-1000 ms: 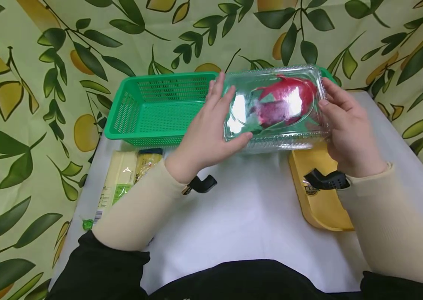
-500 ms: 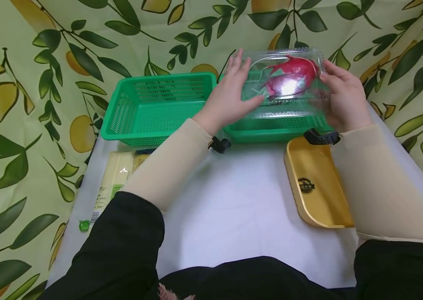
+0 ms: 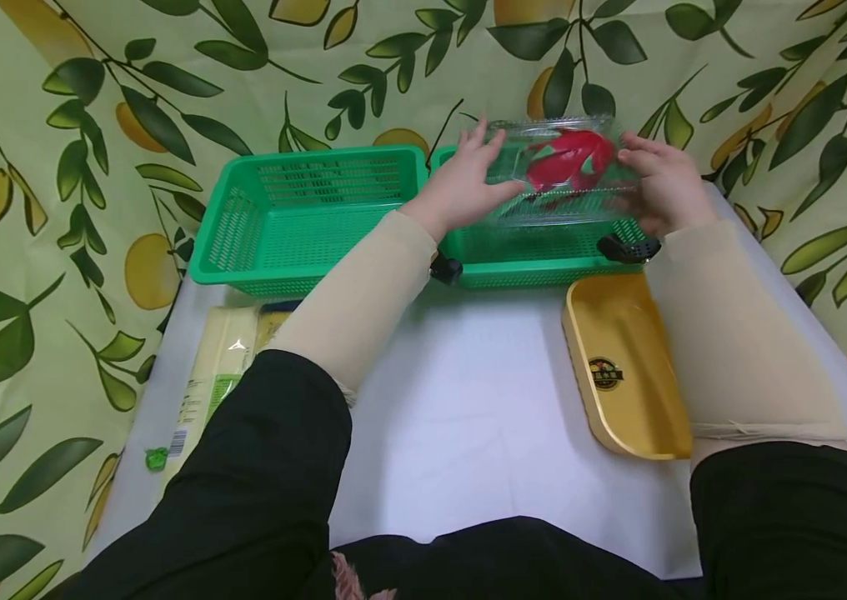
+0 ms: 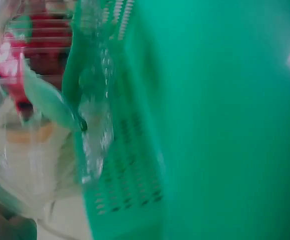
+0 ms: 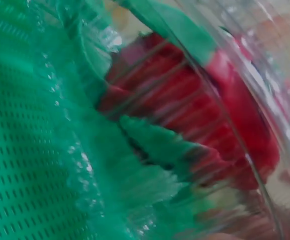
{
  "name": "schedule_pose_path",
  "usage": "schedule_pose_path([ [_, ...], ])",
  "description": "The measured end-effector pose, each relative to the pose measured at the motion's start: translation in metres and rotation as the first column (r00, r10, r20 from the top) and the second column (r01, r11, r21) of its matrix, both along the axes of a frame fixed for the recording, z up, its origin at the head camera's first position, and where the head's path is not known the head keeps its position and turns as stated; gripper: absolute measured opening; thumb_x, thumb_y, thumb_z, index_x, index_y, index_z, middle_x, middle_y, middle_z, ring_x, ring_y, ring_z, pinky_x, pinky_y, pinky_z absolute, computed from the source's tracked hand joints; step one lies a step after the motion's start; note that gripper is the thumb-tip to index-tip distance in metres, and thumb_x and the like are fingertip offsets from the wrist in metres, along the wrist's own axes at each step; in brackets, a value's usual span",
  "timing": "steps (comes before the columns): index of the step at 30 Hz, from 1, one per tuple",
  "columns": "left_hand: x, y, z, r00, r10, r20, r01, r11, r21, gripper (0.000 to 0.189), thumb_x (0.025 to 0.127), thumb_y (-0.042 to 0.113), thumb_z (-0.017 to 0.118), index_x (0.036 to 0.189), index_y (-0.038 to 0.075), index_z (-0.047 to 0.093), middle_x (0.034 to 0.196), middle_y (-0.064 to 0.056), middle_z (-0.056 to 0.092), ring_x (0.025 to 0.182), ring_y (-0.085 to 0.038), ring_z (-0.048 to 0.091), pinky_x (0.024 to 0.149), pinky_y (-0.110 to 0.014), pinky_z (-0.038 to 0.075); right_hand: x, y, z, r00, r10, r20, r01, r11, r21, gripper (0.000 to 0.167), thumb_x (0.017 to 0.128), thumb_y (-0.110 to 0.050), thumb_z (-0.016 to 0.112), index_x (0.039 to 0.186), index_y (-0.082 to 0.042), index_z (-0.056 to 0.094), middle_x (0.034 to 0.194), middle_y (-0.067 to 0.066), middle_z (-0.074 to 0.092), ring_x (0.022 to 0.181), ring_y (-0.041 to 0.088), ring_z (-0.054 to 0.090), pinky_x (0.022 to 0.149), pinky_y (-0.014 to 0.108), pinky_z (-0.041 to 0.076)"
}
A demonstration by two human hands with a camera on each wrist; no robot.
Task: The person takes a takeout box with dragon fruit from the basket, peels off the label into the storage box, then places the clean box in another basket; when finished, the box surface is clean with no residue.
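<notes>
A clear plastic clamshell box with a red dragon fruit inside is held over the right green basket. My left hand lies along the box's left end, fingers straight and spread, thumb stretched over its front. At the other end, my right hand grips the box between thumb and fingers; the lower fingers are blurred. Through the clear plastic, the right wrist view shows the fruit with its green scales. The left wrist view has the basket's green wall close beside the box's edge.
A second green basket stands to the left. Below the right one lies a yellow tray with a dark label. Near my left arm are a pale food packet and a small green item. A patterned cloth hangs behind.
Both hands have carried the clamshell box away from the body, up over the right basket, then lowered it slightly toward it. The yellow tray and left basket stay in place.
</notes>
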State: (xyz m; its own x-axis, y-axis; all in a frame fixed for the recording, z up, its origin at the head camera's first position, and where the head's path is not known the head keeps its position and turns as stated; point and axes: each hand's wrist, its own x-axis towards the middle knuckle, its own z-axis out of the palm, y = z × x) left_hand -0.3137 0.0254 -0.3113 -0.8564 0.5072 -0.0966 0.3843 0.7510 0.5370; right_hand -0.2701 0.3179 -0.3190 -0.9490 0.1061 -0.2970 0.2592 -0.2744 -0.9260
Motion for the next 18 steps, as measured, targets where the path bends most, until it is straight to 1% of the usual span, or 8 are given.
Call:
schedule_pose_path([
  [2,-0.004,0.002,-0.002,0.999,-0.003,0.033,0.004,0.999,-0.032,0.093,0.108,0.066,0.054,0.179,0.027,0.008,0.184,0.008,-0.022,0.172,-0.025,-0.018,0.138,-0.046,0.024,-0.005,0.003,-0.003,1.000,0.015,0.022,-0.016,1.000,0.020,0.061,0.110,-0.023,0.069,0.168,-0.024,0.050,0.132,-0.004,0.063,0.084,0.017,0.078,0.064,0.032,0.068],
  [5,-0.007,0.005,-0.004,0.997,-0.013,0.077,0.019,0.997,-0.078,0.092,0.108,0.065,0.053,0.179,0.026,0.009,0.185,0.004,-0.022,0.172,-0.031,-0.016,0.140,-0.049,0.020,-0.011,0.006,-0.010,0.998,0.042,0.041,-0.044,0.997,0.061,0.062,0.111,-0.024,0.068,0.170,-0.025,0.047,0.137,-0.005,0.060,0.085,0.016,0.077,0.065,0.032,0.068],
  [7,-0.008,0.006,-0.005,0.994,-0.021,0.103,0.032,0.994,-0.106,0.092,0.108,0.064,0.053,0.179,0.025,0.010,0.185,0.001,-0.020,0.173,-0.034,-0.014,0.140,-0.051,0.017,-0.013,0.008,-0.015,0.996,0.073,0.051,-0.078,0.991,0.104,0.063,0.112,-0.026,0.065,0.172,-0.025,0.044,0.142,-0.005,0.056,0.087,0.015,0.076,0.067,0.030,0.068],
  [9,-0.008,0.006,-0.006,0.992,-0.028,0.123,0.044,0.991,-0.130,0.092,0.108,0.063,0.054,0.179,0.023,0.011,0.186,-0.001,-0.018,0.173,-0.037,-0.012,0.140,-0.052,0.016,-0.014,0.009,-0.021,0.992,0.102,0.071,-0.113,0.980,0.166,0.064,0.113,-0.030,0.063,0.173,-0.027,0.041,0.146,-0.006,0.054,0.090,0.013,0.074,0.069,0.028,0.068],
  [13,-0.008,0.006,-0.009,0.986,-0.035,0.161,0.064,0.982,-0.178,0.093,0.108,0.063,0.055,0.180,0.022,0.012,0.187,-0.004,-0.012,0.174,-0.037,-0.006,0.140,-0.053,0.015,-0.016,0.011,-0.029,0.981,0.150,0.121,-0.180,0.938,0.295,0.065,0.114,-0.037,0.060,0.174,-0.028,0.037,0.153,-0.007,0.052,0.091,0.006,0.073,0.070,0.023,0.066],
  [15,-0.008,0.004,-0.011,0.983,-0.042,0.181,0.077,0.978,-0.192,0.093,0.108,0.063,0.055,0.180,0.021,0.012,0.188,-0.004,-0.008,0.174,-0.034,-0.004,0.141,-0.051,0.014,-0.018,0.011,-0.032,0.976,0.168,0.139,-0.205,0.921,0.331,0.066,0.114,-0.038,0.059,0.175,-0.027,0.036,0.157,-0.006,0.051,0.088,0.004,0.072,0.070,0.022,0.066],
  [18,-0.008,0.000,-0.014,0.980,-0.050,0.194,0.091,0.974,-0.209,0.092,0.108,0.063,0.055,0.179,0.020,0.014,0.188,-0.004,-0.002,0.175,-0.030,0.000,0.141,-0.048,0.013,-0.022,0.009,-0.036,0.966,0.202,0.164,-0.252,0.880,0.401,0.067,0.115,-0.041,0.056,0.176,-0.026,0.032,0.163,-0.004,0.047,0.089,0.003,0.070,0.072,0.020,0.065],
])
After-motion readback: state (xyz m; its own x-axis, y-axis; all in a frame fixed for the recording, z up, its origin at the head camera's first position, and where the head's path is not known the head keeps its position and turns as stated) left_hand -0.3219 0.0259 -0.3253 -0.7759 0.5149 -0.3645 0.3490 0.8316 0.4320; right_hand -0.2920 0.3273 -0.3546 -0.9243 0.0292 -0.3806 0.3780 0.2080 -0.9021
